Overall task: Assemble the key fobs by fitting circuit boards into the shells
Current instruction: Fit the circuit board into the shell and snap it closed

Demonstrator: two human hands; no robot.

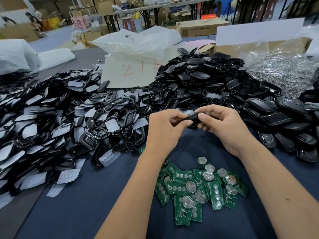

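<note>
Key fob [193, 119], pinched by left hand [165, 125], right hand [222, 123]

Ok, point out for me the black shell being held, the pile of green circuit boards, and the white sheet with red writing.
black shell [193, 119], head view, on its dark middle between the two thumbs.
pile of green circuit boards [198, 188], head view, on a board near the pile's centre.
white sheet with red writing [131, 73], head view, on the paper beside the red marks.

Both my bare forearms reach forward and angle inward, so my left hand [164, 125] and right hand [224, 125] meet at the centre, each with fingers and thumb curled in a pinch, knuckles up, the fingertips of the two hands nearly touching.
</note>
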